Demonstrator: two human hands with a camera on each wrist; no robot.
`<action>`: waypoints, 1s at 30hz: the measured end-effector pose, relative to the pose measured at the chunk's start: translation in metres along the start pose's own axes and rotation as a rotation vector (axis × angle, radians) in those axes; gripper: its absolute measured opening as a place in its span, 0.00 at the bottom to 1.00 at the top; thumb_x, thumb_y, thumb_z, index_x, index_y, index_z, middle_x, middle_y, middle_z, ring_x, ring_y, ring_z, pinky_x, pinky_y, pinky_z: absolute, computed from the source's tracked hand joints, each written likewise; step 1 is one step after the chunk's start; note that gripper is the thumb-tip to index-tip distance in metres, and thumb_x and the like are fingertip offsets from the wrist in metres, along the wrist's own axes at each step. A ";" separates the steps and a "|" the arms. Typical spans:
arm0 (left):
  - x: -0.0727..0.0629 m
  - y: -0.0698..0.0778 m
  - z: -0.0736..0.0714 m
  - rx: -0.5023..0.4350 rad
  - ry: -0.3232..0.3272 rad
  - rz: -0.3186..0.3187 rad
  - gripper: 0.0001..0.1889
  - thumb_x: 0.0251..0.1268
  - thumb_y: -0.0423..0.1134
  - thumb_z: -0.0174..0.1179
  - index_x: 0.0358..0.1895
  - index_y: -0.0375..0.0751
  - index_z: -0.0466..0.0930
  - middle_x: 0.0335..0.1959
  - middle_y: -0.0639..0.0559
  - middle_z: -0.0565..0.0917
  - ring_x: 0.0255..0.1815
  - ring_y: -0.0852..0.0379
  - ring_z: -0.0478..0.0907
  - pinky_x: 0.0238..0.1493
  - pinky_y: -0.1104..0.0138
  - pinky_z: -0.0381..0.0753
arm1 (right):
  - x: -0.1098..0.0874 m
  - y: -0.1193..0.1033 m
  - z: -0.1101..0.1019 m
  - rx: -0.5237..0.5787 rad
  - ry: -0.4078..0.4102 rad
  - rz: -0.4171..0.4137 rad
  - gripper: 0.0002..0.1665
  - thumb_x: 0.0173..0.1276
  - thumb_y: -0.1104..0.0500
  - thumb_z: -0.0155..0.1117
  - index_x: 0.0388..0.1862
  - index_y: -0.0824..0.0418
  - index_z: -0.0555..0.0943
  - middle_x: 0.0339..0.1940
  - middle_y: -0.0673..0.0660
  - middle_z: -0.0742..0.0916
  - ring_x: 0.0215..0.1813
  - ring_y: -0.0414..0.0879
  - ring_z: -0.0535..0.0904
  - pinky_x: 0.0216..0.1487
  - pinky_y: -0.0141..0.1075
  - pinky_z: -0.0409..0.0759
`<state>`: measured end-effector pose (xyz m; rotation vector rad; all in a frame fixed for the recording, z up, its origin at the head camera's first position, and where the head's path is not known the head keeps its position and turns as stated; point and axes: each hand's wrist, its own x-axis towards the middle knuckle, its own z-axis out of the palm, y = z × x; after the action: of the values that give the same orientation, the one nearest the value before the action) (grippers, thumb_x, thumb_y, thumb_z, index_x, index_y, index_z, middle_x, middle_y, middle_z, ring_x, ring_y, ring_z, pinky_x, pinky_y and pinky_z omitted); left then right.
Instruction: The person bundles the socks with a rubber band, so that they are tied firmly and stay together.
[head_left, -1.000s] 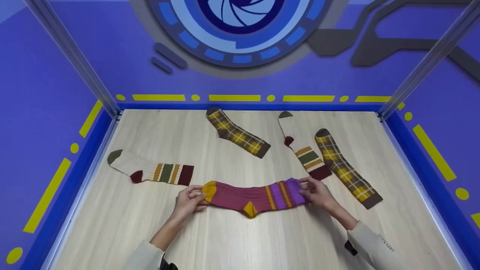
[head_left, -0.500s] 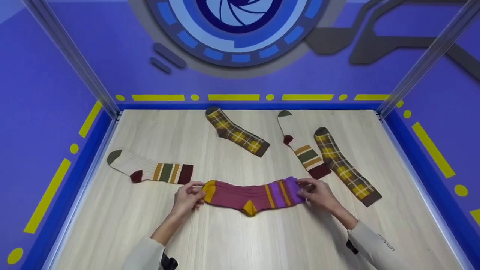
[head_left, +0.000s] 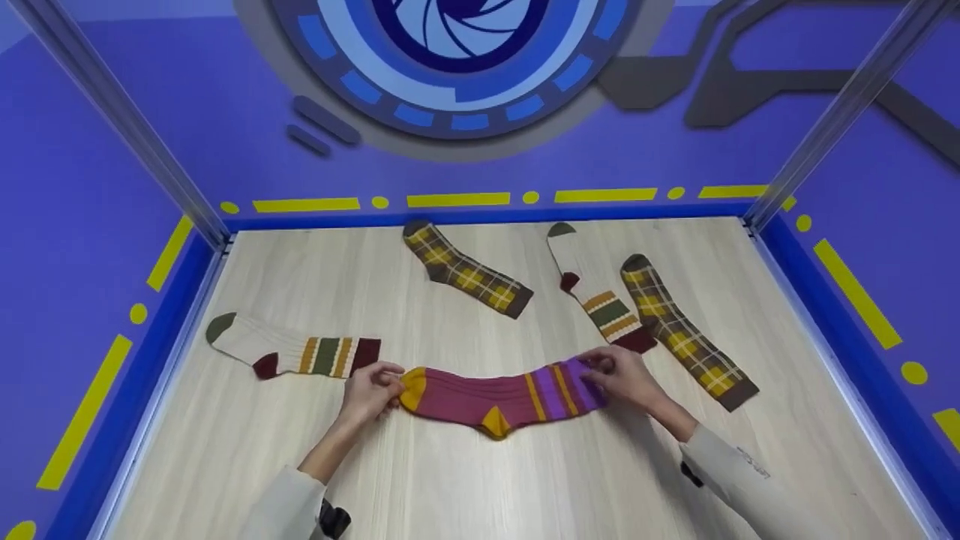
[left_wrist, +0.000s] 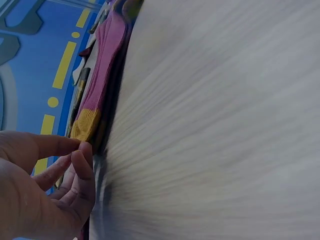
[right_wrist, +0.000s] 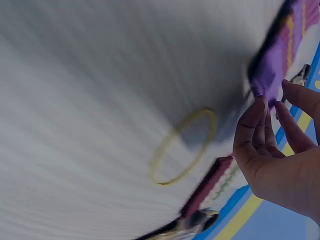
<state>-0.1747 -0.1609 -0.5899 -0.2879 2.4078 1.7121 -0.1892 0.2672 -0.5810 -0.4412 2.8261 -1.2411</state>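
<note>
A maroon sock [head_left: 465,397] with yellow toe and heel and a purple striped cuff is stretched out sideways between both hands, low over the table. My left hand [head_left: 369,391] pinches its yellow toe [left_wrist: 86,125] between thumb and finger; the other fingers curl loosely below. At the opposite end, my right hand [head_left: 626,379] holds the purple cuff [right_wrist: 270,75] by its end, fingertips on the upper corner. Just behind the left hand lies a cream sock [head_left: 281,349] with striped cuff, its maroon band partly hidden by that hand.
A brown-yellow plaid sock [head_left: 469,270] lies at the back middle. To the right, another cream sock [head_left: 592,292] touches a second plaid sock [head_left: 686,334]. Blue-purple walls [head_left: 360,176] enclose the pale wooden table [head_left: 480,495]. A thin yellow oval [right_wrist: 184,147] shows in the right wrist view.
My right hand has shifted slightly up and left along the cuff's edge. The left hand keeps its pinch on the toe. The head view has tilted a little.
</note>
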 end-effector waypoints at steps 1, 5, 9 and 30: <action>0.002 0.000 -0.001 0.013 0.003 0.011 0.12 0.60 0.23 0.64 0.47 0.30 0.84 0.27 0.46 0.86 0.19 0.58 0.78 0.17 0.73 0.72 | 0.008 -0.003 0.002 0.011 0.005 -0.003 0.14 0.65 0.67 0.72 0.49 0.72 0.86 0.42 0.67 0.90 0.39 0.52 0.86 0.41 0.35 0.83; 0.015 0.005 -0.006 0.099 0.013 0.064 0.11 0.59 0.26 0.66 0.46 0.29 0.86 0.29 0.46 0.86 0.24 0.62 0.76 0.24 0.74 0.74 | 0.046 -0.019 0.014 0.043 0.023 -0.036 0.13 0.67 0.69 0.69 0.49 0.75 0.85 0.40 0.69 0.90 0.38 0.59 0.88 0.39 0.33 0.83; 0.041 0.018 -0.005 0.128 0.023 0.100 0.11 0.62 0.27 0.64 0.46 0.29 0.87 0.30 0.46 0.84 0.25 0.63 0.74 0.26 0.76 0.73 | 0.078 -0.030 0.031 0.083 0.023 -0.058 0.13 0.67 0.71 0.66 0.49 0.77 0.84 0.40 0.71 0.89 0.39 0.63 0.88 0.40 0.32 0.83; 0.147 0.069 0.058 0.683 -0.044 0.338 0.25 0.70 0.31 0.56 0.70 0.37 0.75 0.69 0.40 0.78 0.68 0.38 0.73 0.66 0.48 0.77 | 0.105 -0.046 0.078 -0.046 0.061 0.081 0.22 0.64 0.71 0.64 0.58 0.71 0.83 0.49 0.66 0.86 0.40 0.54 0.83 0.45 0.45 0.81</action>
<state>-0.3327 -0.0917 -0.5826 0.2609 2.9366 0.8617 -0.2679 0.1537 -0.5908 -0.2925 2.8956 -1.1979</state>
